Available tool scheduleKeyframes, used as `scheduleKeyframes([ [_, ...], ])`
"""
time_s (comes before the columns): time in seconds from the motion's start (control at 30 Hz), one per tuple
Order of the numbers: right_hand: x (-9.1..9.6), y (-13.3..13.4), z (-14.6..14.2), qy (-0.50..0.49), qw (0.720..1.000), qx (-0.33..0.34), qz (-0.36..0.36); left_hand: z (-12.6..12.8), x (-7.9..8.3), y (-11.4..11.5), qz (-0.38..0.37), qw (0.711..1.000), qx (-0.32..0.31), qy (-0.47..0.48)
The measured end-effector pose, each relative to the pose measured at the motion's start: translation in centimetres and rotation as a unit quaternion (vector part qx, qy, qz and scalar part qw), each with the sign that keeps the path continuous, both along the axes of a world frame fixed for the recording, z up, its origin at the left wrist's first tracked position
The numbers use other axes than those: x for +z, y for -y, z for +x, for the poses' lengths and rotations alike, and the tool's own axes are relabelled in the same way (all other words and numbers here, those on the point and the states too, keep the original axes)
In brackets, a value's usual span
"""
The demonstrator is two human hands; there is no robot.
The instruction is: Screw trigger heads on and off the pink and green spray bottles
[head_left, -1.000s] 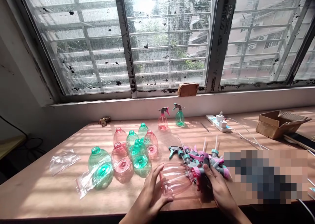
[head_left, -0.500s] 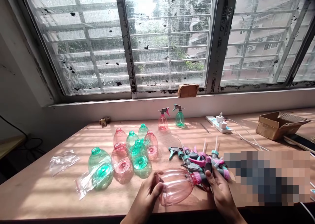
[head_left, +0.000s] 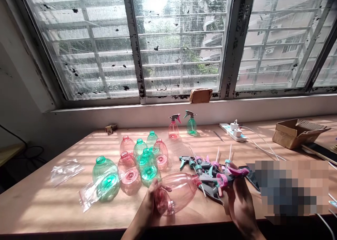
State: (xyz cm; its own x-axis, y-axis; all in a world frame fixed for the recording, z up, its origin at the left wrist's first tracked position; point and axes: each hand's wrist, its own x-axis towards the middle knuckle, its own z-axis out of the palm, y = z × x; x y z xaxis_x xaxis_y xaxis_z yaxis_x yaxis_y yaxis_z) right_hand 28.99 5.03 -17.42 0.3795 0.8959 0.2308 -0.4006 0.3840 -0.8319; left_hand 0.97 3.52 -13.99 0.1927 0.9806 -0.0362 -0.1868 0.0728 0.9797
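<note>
My left hand (head_left: 149,208) grips the base of a clear pink plastic bottle (head_left: 177,192), tilted with its open neck pointing up and right. My right hand (head_left: 238,201) holds a pink and grey trigger sprayer head (head_left: 226,176) just right of the neck, its dip tube near the mouth. Behind them lies a pile of pink, teal and grey sprayer heads (head_left: 204,164). Left of the hands stand several empty pink and green bottles (head_left: 137,159).
Two assembled spray bottles, pink (head_left: 173,127) and green (head_left: 191,123), stand near the window wall. A power strip (head_left: 233,131) with cables, a cardboard box (head_left: 296,133) and a blurred patch sit at right. Plastic bags (head_left: 65,169) lie at left on the wooden table (head_left: 52,205).
The sprayer head has come away from the bottle neck and risen in my right hand. My left hand has slid to the bottle's base and tilted the neck upward.
</note>
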Motion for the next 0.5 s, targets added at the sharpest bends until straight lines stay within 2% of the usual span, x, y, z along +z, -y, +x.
scheduleKeyframes([
  [0.13, 0.81, -0.29, -0.03, -0.052, 0.998, -0.017, -0.014, -0.24, -0.71, -0.42, 0.039, 0.999, 0.025, 0.004],
  [0.33, 0.50, -0.68, 0.43, -0.095, 0.985, -0.146, 0.015, -0.41, -0.31, -0.45, 0.091, 0.992, 0.067, -0.064],
  [0.4, 0.41, -0.74, 0.45, -0.080, 0.984, -0.157, 0.010, -0.32, -0.33, -0.31, 0.106, 0.986, 0.083, -0.099],
  [0.5, 0.18, -0.65, 0.20, 0.004, 0.987, -0.162, 0.006, -0.03, -0.87, -0.05, 0.131, 0.974, 0.095, -0.158],
])
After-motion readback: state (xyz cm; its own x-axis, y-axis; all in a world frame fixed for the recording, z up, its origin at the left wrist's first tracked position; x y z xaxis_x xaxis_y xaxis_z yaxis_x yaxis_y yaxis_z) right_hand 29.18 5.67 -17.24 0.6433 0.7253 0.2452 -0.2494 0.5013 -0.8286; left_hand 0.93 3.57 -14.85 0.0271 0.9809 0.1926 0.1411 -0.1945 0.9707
